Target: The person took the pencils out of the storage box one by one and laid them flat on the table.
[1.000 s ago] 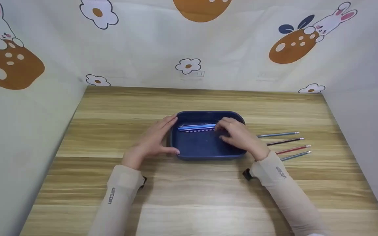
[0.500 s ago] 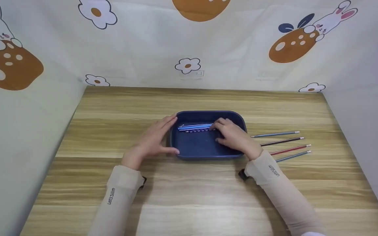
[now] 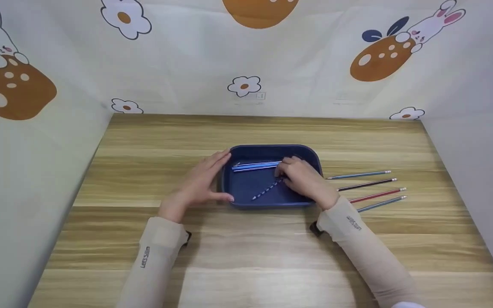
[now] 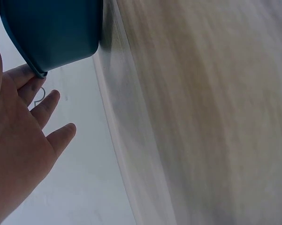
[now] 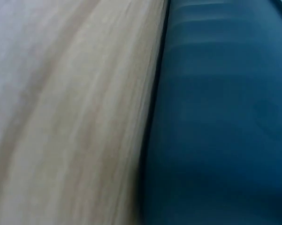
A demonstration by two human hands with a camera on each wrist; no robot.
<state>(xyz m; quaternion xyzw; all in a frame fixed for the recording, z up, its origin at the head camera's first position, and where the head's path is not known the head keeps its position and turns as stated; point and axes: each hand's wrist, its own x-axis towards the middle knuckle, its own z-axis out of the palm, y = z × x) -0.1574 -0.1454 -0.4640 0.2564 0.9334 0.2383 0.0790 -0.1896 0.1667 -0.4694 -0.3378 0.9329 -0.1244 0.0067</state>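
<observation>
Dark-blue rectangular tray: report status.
Left hand spread against tray. Right hand holding spotted dark pencil inside. Slim bright-blue writing tools beyond; nothing visibly blocking.

Tray (image 3: 268,205): left end blocked by the left hand (image 3: 199,184) at the rim, right end by the right hand (image 3: 305,179), reaching in over the edge. Inside, blue pencils (image 3: 257,166) line the far side; a patterned pencil (image 3: 266,191) slants from the right fingertips toward the front wall, open floor to its left. Four pencils (image 3: 377,195) fan out right of the tray, obstructing a low side approach. Bare tabletop (image 3: 246,252) gives passage between the forearms, also behind the tray up to the printed backdrop (image 3: 186,64).
</observation>
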